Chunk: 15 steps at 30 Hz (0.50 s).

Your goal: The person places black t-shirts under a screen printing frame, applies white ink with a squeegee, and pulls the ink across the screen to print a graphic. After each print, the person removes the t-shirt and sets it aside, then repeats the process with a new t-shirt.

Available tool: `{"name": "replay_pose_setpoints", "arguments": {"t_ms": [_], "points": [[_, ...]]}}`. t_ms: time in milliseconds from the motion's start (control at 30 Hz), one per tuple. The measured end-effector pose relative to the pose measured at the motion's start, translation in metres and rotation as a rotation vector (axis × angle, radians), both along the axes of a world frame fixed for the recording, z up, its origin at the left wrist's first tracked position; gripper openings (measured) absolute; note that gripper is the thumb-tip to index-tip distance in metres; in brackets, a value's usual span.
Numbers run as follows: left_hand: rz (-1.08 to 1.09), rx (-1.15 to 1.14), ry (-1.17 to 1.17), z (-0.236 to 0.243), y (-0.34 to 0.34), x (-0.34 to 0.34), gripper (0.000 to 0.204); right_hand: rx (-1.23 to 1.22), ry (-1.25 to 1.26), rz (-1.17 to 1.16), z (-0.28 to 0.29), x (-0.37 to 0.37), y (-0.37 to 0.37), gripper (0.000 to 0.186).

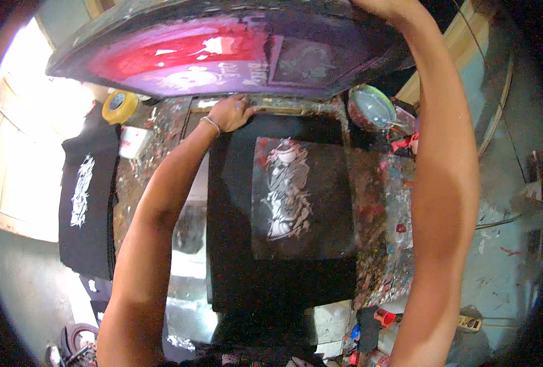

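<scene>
A black cloth panel (231, 269) lies flat on the work board before me, with a white and grey print (286, 189) along its middle. My left hand (230, 114), a bracelet at its wrist, is at the cloth's far left part, its fingers closed at the far edge, partly hidden from above. Raised and tilted at the back is a screen-printing frame (161, 76) with purple mesh and a smear of red ink. My right hand (378, 6) grips its upper right edge; the picture's top edge cuts off part of the fingers.
Left of the board hangs or lies a stack of black printed cloth (91, 183). Near it are a yellow tape roll (119, 107) and a white container (134, 142). At the right back stands an ink bowl (374, 109). Paint-crusted tabletop (384, 244) borders the board.
</scene>
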State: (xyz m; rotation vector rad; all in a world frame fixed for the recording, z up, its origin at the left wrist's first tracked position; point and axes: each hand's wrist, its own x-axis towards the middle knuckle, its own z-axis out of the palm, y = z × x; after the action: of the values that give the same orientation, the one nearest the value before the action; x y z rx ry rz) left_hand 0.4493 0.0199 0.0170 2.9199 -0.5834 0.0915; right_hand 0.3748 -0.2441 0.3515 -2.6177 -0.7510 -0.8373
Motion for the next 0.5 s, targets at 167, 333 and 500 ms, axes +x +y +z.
{"name": "replay_pose_setpoints", "arguments": {"t_ms": [167, 333, 500], "points": [[-0.020, 0.065, 0.233, -0.011, -0.023, 0.033, 0.086, -0.025, -0.005, -0.036, 0.017, -0.002, -0.005, 0.045], [-0.049, 0.033, 0.278, -0.033, -0.018, 0.030, 0.094, -0.177, -0.102, -0.023, 0.013, 0.024, -0.004, 0.045], [-0.013, -0.078, 0.325, -0.061, -0.010, 0.032, 0.092, -0.212, -0.087, -0.025, 0.014, 0.022, -0.008, 0.046]]}}
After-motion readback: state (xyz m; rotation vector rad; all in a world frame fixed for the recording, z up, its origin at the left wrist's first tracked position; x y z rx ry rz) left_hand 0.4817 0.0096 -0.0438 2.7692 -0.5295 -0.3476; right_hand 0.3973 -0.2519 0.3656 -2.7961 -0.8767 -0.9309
